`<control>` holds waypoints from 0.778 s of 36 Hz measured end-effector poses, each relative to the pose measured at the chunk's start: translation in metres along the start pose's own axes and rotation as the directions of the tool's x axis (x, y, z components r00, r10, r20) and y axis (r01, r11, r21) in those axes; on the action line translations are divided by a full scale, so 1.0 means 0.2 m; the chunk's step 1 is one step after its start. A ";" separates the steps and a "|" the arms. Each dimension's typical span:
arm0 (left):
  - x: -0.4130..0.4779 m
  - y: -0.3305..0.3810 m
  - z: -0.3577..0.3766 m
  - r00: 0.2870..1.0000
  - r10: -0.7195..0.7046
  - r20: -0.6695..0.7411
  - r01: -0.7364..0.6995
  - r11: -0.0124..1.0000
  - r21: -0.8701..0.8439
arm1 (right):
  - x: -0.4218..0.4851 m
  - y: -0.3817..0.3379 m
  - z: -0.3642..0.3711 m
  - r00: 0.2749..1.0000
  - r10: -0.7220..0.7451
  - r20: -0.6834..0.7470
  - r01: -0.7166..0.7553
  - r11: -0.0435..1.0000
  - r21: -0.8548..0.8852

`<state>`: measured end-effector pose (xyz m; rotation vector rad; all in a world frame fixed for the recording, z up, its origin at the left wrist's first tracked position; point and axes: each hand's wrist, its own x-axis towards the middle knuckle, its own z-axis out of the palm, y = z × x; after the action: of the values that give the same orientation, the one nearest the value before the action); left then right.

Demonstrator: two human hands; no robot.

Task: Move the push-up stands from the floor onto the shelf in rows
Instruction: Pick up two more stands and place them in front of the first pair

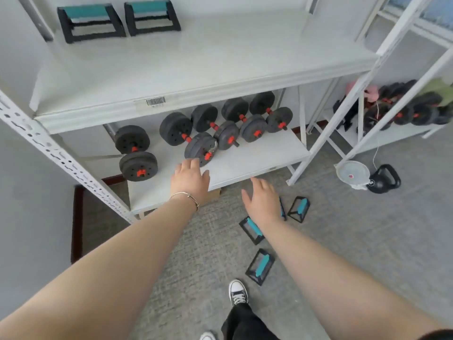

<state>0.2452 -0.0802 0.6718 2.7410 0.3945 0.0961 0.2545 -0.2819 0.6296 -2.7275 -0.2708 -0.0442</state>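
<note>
- We find only one label: a barcode sticker (155, 101) on the front edge of the upper shelf (220, 57); its small print is too blurred for us to read.
- Two push-up stands already sit side by side at the back left of that shelf, the left stand (90, 20) and the right stand (152, 17), both black with teal grips; the top of the frame clips their far edges.
- Four stands lie on the grey floor (367, 241): the nearest stand (261, 266) by our shoe (237, 292), a second stand (252, 229) partly under our right forearm, a third stand (282, 209) almost wholly hidden behind our right hand, and a far stand (299, 209) just beside it.
- Our left hand (190, 181), a thin bracelet (186, 196) at the wrist, is spread flat and empty over the lower shelf (257, 158), near the closest dumbbell (193, 141).
- Our right hand (263, 201) is also spread and holds nothing, above the floor stands.
- A kettlebell (384, 179) and a small white fan (353, 173) stand on the floor to the right; the things on the neighbouring rack (402, 106) are too cluttered for us to make out.
</note>
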 end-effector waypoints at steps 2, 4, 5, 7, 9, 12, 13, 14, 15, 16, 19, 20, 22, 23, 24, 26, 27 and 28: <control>-0.06 0.01 0.10 0.998 0.018 0.068 -0.019 1.000 0.018 | -0.11 0.09 0.03 0.998 0.063 0.022 -0.063 0.998 -0.027; -0.13 0.02 0.21 0.989 0.059 0.136 -0.066 0.997 0.046 | -0.20 0.19 0.05 0.991 0.131 0.042 -0.129 0.991 -0.037; -0.16 0.03 0.27 0.982 0.077 0.171 -0.088 0.994 0.058 | -0.24 0.24 0.05 0.987 0.153 0.049 -0.151 0.988 -0.044; -0.24 0.06 0.39 0.964 0.079 0.255 -0.104 0.991 0.087 | -0.30 0.34 0.04 0.978 0.204 0.050 -0.202 0.978 -0.044; -0.31 0.10 0.52 0.941 0.064 0.332 -0.109 0.987 0.119 | -0.34 0.45 0.02 0.969 0.245 0.038 -0.244 0.969 -0.025; -0.36 0.18 0.69 0.909 0.069 0.411 -0.133 0.983 0.129 | -0.33 0.60 -0.01 0.959 0.281 0.027 -0.281 0.960 -0.016; -0.36 0.21 0.74 0.900 0.072 0.429 -0.141 0.981 0.131 | -0.32 0.65 -0.01 0.957 0.290 0.027 -0.289 0.957 -0.015; -0.35 0.24 0.79 0.893 0.075 0.445 -0.150 0.979 0.136 | -0.30 0.70 -0.01 0.955 0.296 0.031 -0.296 0.955 -0.017; -0.33 0.28 0.84 0.884 0.077 0.461 -0.160 0.977 0.144 | -0.28 0.75 0.00 0.953 0.300 0.040 -0.299 0.954 -0.018; -0.30 0.32 0.88 0.875 0.081 0.477 -0.174 0.973 0.154 | -0.27 0.80 0.01 0.952 0.302 0.052 -0.302 0.953 -0.018; -0.18 0.44 1.03 0.848 0.093 0.522 -0.215 0.960 0.178 | -0.21 0.98 0.08 0.943 0.317 0.098 -0.316 0.948 -0.026; -0.13 0.48 1.09 0.841 0.095 0.532 -0.223 0.958 0.182 | -0.19 1.04 0.12 0.937 0.330 0.115 -0.329 0.944 -0.029; -0.04 0.54 1.21 0.835 0.109 0.540 -0.244 0.952 0.186 | -0.16 1.17 0.21 0.926 0.349 0.143 -0.346 0.937 -0.049; 0.01 0.56 1.28 0.830 0.118 0.545 -0.258 0.948 0.187 | -0.14 1.24 0.27 0.922 0.353 0.158 -0.347 0.936 -0.063; 0.05 0.58 1.35 0.822 0.128 0.554 -0.274 0.943 0.188 | -0.13 1.30 0.33 0.916 0.361 0.174 -0.353 0.933 -0.076; 0.14 0.61 1.51 0.801 0.144 0.582 -0.310 0.930 0.196 | -0.12 1.42 0.46 0.891 0.396 0.222 -0.385 0.918 -0.093; 0.18 0.62 1.59 0.789 0.153 0.595 -0.331 0.922 0.201 | -0.12 1.47 0.53 0.875 0.416 0.247 -0.405 0.909 -0.097; 0.22 0.62 1.68 0.777 0.162 0.608 -0.352 0.913 0.206 | -0.12 1.52 0.61 0.861 0.434 0.265 -0.423 0.901 -0.099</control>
<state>0.3596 -0.2957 0.4058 2.9177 -0.1663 -0.7879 0.2895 -0.5136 0.3990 -2.7605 0.2715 0.4714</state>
